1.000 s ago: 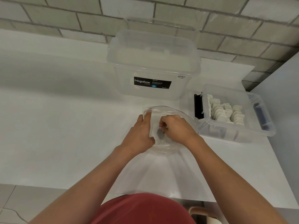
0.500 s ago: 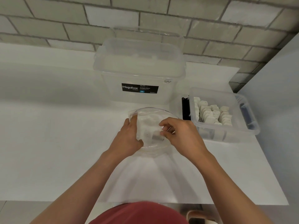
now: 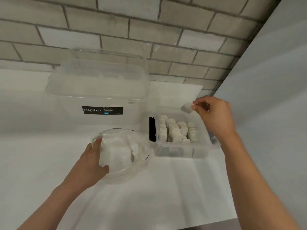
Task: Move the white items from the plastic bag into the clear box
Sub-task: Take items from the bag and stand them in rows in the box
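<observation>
Counter (image 3: pixel 49 163): white, spans the whole view. Brick wall (image 3: pixel 149 30) runs along its far side, grey panel (image 3: pixel 274 80) at right.

Big tub (image 3: pixel 99 97): translucent, lid on, black Megabox label on its near face. It stands far-centre on the counter.

Clear box (image 3: pixel 174 152): open-topped, just right of the big tub and a little nearer me. It has a black latch (image 3: pixel 152 128) on its left end. White items (image 3: pixel 176 131) sit in rows inside it.

Plastic bag (image 3: pixel 137 163): on the counter just left of the clear box, almost touching it, mouth open upward. More white pieces (image 3: pixel 116 151) lie inside it.

My left grip (image 3: pixel 89 163): curled round the bag's left rim, fingers over the edge, thumb on the near side.

My right grip (image 3: pixel 214 115): raised over the far right part of the clear box. Thumb and forefinger pinch a single white item (image 3: pixel 186 107) by one edge, other fingers loosely curled. That piece is above the rows and touches only my fingertips.
</observation>
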A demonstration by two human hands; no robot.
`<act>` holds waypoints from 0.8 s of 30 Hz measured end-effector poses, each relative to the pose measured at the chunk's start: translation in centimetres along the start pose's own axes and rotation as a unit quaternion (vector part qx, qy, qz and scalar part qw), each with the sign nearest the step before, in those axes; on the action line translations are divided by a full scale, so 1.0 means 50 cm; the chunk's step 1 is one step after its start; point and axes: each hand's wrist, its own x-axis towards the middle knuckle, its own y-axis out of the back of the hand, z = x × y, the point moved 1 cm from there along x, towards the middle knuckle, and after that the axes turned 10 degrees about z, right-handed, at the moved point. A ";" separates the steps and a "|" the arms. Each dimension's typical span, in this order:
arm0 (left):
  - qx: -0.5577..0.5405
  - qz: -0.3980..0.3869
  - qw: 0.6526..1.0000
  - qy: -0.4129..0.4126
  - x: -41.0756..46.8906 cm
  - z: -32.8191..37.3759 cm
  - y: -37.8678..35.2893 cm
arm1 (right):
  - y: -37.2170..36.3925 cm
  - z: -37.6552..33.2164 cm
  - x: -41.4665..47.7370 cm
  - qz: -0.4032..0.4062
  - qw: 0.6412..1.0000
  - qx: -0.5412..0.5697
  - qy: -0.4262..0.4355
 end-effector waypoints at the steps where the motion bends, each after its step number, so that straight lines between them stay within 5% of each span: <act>1: 0.003 0.003 1.000 0.001 0.000 0.001 0.001 | -0.014 0.025 0.016 -0.013 0.999 -0.031 -0.001; 9: 0.005 0.014 1.000 0.017 -0.001 -0.003 0.004 | -0.136 0.140 0.060 -0.219 0.964 -0.148 -0.044; 19: 0.014 0.017 0.999 0.025 -0.001 -0.003 0.002 | -0.199 0.165 0.036 -0.165 0.933 -0.319 0.028; 24: 0.008 0.022 1.000 0.015 0.000 0.006 0.000 | -0.146 0.109 0.030 -0.116 0.957 -0.266 -0.002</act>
